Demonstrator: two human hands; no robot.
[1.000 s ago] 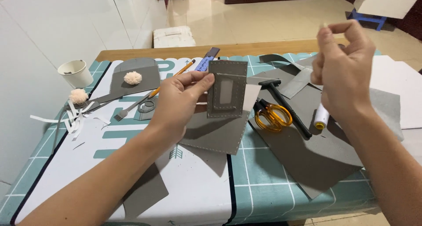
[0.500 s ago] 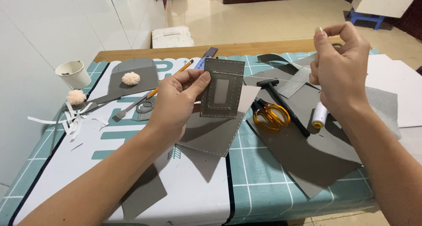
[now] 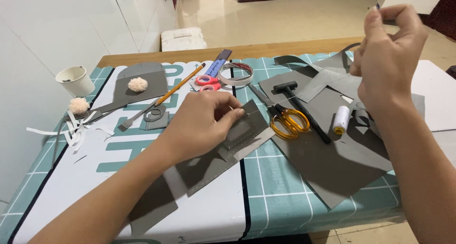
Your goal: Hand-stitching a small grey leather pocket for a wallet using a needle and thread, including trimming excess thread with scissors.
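Observation:
My left hand (image 3: 204,125) lies low over the table, its fingers closed on a small grey stitched piece (image 3: 249,130), which it presses onto a larger grey sheet (image 3: 209,170). My right hand (image 3: 389,54) is raised at the upper right, well above the table, with thumb and fingers pinched together. Anything thin between them is too small to see. Yellow-handled scissors (image 3: 287,120) lie just right of the grey piece. A white thread spool (image 3: 340,119) stands below my right hand.
A black hammer-like tool (image 3: 304,111), pink tape rolls (image 3: 207,80), a clear tape ring (image 3: 236,73), a pencil (image 3: 180,85) and a paper cup (image 3: 76,80) lie on the green cutting mat (image 3: 285,187). A big grey sheet (image 3: 332,163) overhangs the front right edge.
My left hand has lowered the grey stitched piece from the air down onto the table. My right hand has stayed raised, moving further to the right and away from the piece.

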